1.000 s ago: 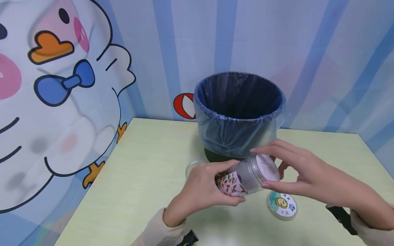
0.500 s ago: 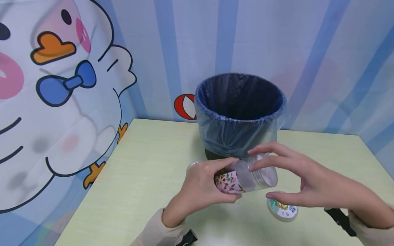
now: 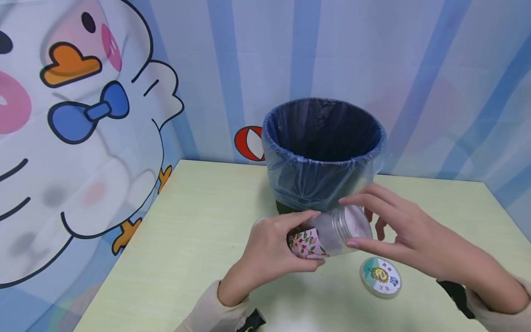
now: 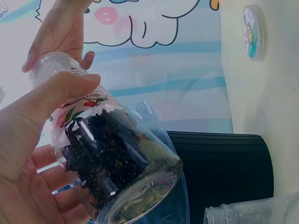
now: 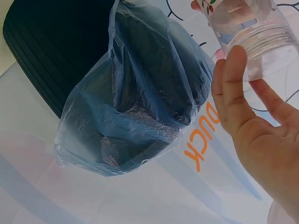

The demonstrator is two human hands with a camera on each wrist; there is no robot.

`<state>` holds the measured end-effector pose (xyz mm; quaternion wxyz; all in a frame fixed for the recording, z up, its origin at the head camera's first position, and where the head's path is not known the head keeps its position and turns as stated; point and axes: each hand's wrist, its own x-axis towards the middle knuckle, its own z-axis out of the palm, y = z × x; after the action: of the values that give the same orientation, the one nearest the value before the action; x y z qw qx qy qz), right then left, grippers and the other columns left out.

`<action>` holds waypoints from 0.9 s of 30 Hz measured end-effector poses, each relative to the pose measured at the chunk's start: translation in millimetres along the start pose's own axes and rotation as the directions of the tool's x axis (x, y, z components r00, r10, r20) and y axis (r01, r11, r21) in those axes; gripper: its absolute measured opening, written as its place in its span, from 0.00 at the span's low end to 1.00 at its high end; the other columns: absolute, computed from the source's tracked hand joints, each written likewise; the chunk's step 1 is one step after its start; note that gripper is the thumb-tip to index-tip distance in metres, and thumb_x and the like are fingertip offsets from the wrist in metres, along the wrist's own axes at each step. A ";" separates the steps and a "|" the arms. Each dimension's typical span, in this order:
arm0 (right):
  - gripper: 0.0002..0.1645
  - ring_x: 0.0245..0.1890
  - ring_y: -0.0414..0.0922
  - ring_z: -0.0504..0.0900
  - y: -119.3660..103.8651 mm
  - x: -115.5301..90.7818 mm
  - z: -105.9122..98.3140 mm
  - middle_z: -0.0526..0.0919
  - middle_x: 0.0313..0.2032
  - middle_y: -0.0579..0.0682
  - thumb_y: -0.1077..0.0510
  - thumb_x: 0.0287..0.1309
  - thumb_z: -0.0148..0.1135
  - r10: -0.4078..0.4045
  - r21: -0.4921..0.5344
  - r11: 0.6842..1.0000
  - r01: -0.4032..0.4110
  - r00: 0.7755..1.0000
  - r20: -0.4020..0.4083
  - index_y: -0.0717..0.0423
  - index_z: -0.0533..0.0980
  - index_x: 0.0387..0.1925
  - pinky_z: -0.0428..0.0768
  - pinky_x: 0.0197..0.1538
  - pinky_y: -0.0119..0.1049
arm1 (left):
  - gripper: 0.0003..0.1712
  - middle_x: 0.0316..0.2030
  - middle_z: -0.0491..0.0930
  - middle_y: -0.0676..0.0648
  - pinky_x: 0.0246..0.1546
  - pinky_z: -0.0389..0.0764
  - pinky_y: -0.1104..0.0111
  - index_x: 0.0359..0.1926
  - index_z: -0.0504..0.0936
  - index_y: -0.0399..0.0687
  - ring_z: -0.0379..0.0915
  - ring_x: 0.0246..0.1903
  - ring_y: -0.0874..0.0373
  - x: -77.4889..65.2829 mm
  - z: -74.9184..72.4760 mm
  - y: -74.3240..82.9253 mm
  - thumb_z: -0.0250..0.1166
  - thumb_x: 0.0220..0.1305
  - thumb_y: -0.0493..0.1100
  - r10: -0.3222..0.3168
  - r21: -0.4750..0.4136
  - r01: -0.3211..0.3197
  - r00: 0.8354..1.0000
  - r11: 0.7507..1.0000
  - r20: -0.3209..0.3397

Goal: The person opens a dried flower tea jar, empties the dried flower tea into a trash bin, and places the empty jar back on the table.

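My left hand (image 3: pixel 267 246) grips a clear plastic jar (image 3: pixel 325 230) with a floral label, held tilted above the table. Dark dried pieces fill the jar's lower part in the left wrist view, with something paler beside them. At its other end, my right hand (image 3: pixel 400 226) pinches the whitish, see-through lid (image 3: pixel 357 222) between thumb and fingers. Ridged rings by that end show in the right wrist view. A round lid (image 3: pixel 380 277) with a sun picture lies on the table below. Another clear jar (image 4: pixel 252 210) is partly hidden behind my left hand in the head view.
A dark bin (image 4: pixel 219 172) lined with a blue plastic bag (image 3: pixel 319 184) stands just beyond my hands. The pale table (image 3: pixel 195 230) meets a printed cloth backdrop (image 3: pixel 249 55) at the back and left.
My right hand's fingers loosened and spread over the jar's end half a second ago, then drew back round the lid. The left hand keeps its grip, the jar nearly in place.
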<state>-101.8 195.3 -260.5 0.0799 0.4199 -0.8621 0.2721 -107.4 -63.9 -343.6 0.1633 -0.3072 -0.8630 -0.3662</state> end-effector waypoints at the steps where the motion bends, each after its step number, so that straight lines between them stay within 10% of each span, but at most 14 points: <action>1: 0.34 0.35 0.32 0.73 0.4 -0.1 0.2 0.72 0.49 0.36 0.55 0.57 0.73 0.001 0.010 1.000 -0.001 1.000 -0.001 0.40 0.70 0.64 0.76 0.27 0.26 | 0.42 0.46 0.85 0.58 0.35 0.77 0.73 0.59 0.81 0.58 0.77 0.38 0.67 0.1 0.0 -0.3 0.83 0.38 0.54 0.001 0.002 -0.001 1.000 1.000 -0.001; 14: 0.41 0.61 0.43 0.70 5.1 -1.6 -3.8 0.69 0.65 0.49 0.67 0.43 0.78 -0.219 0.080 0.973 0.216 0.975 0.027 0.41 0.75 0.61 0.76 0.53 0.30 | 0.42 0.48 0.84 0.56 0.37 0.77 0.72 0.60 0.81 0.58 0.77 0.40 0.65 0.4 0.4 -2.4 0.84 0.39 0.55 -0.016 0.011 0.016 1.000 1.000 0.013; 27: 0.40 0.48 0.32 0.73 -0.6 -3.3 -2.2 0.68 0.59 0.37 0.55 0.58 0.73 -0.002 -0.026 1.000 0.002 1.000 0.005 0.40 0.66 0.69 0.79 0.42 0.28 | 0.42 0.49 0.84 0.56 0.37 0.78 0.71 0.60 0.81 0.57 0.78 0.41 0.65 0.1 1.2 -2.6 0.84 0.39 0.54 -0.012 0.015 0.012 1.000 1.000 -0.004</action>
<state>-99.4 198.5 -259.7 0.0836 0.4203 -0.8654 0.2598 -109.3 -64.4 -345.7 0.1650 -0.3003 -0.8672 -0.3613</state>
